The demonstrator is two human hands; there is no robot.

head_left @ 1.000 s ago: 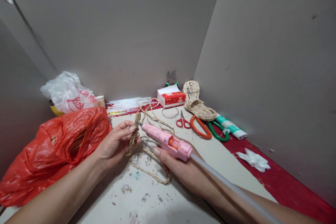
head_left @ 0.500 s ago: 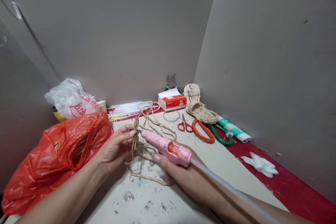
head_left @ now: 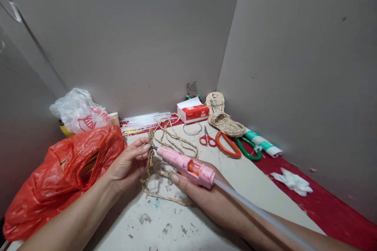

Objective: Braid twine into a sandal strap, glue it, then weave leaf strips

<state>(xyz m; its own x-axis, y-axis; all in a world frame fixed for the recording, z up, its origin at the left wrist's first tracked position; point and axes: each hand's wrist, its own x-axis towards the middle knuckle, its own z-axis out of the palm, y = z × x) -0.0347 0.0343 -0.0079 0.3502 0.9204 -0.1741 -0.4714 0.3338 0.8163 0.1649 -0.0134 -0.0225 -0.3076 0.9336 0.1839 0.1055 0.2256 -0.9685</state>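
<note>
My right hand (head_left: 196, 193) grips a pink hot glue gun (head_left: 186, 166) with a long clear glue stick (head_left: 259, 213) sticking out of its back. The metal nozzle points left and touches a braided length of jute rope (head_left: 151, 150). My left hand (head_left: 127, 163) pinches that braid between thumb and fingers right at the nozzle tip. The loose end of the rope (head_left: 165, 196) loops on the stained white tabletop (head_left: 165, 227) below both hands.
A red plastic bag (head_left: 59, 172) lies left, a white bag (head_left: 77, 110) behind it. At the back sit glue sticks (head_left: 144, 119), a red-and-white box (head_left: 193, 110), a woven straw piece (head_left: 225, 123), small red scissors (head_left: 207, 139), orange and green scissors (head_left: 235, 147), crumpled tissue (head_left: 293, 182). Grey walls enclose the corner.
The glue gun nozzle has closed in on the braid held by my left hand. The view has shifted slightly; the hands have hardly moved.
</note>
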